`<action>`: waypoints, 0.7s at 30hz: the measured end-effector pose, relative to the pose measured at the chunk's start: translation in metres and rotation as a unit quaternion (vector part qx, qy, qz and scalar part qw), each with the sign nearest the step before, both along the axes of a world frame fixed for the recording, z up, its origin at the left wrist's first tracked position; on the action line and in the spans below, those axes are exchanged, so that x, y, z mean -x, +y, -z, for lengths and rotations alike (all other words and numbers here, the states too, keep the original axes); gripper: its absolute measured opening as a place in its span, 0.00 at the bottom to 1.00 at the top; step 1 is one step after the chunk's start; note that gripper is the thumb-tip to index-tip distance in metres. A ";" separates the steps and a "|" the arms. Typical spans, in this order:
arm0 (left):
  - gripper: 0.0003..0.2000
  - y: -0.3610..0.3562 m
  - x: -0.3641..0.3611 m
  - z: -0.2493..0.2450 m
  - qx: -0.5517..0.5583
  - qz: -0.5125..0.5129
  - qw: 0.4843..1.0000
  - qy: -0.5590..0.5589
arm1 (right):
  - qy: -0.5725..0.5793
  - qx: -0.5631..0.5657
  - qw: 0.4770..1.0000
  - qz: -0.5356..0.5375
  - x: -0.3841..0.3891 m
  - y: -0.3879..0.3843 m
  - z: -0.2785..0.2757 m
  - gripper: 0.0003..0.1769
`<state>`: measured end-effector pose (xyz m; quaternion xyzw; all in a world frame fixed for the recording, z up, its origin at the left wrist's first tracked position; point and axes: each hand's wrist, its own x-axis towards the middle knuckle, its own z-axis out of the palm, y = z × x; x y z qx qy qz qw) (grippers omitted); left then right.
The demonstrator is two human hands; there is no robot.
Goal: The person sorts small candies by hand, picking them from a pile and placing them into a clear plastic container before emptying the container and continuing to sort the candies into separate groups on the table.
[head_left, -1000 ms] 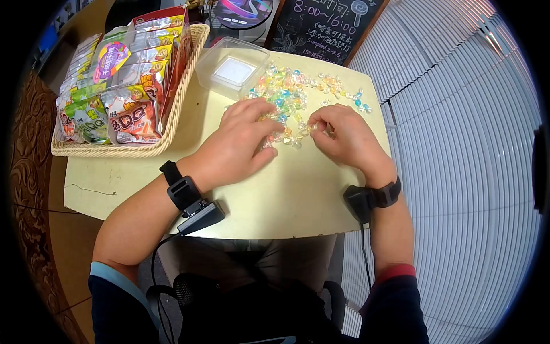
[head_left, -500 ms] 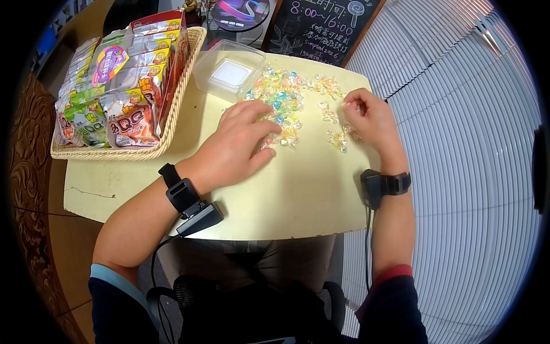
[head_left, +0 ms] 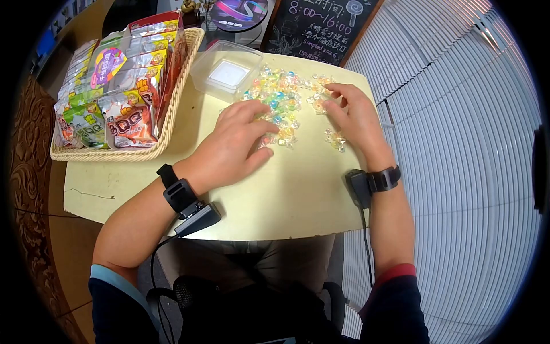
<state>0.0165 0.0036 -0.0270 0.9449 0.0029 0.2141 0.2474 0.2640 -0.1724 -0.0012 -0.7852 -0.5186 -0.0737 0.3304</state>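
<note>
Many small candies in clear twisted wrappers, tinted yellow, blue, green and pink, lie in a loose heap on the pale table. My left hand rests against the near left side of this heap, fingers spread and curved, thumb apart. To the right, my right hand hovers at a smaller group of yellowish candies, its thumb and forefinger apart beside them. Nothing shows held in either hand. A few more candies sit below my right fingers, near the wrist.
Behind my left hand stands a clear plastic box with a white label. A wicker basket of packaged snacks fills the left side. A chalkboard stands behind the table, and window blinds run along the right.
My right hand has moved left and slightly away from me, toward the smaller candy group, and its pinched fingers have opened. The left hand has stayed nearly still.
</note>
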 end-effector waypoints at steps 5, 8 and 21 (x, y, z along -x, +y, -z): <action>0.17 0.000 0.000 -0.001 0.003 -0.002 1.000 0.000 | 0.029 0.098 0.993 -0.056 0.013 -0.005 -0.017 0.14; 0.17 0.000 0.000 -0.002 -0.007 0.002 1.000 0.001 | 0.003 0.108 0.990 -0.089 0.008 -0.002 -0.007 0.14; 0.20 -0.001 -0.001 -0.006 -0.003 -0.038 0.998 -0.042 | -0.023 0.073 0.976 -0.204 0.039 -0.002 -0.013 0.15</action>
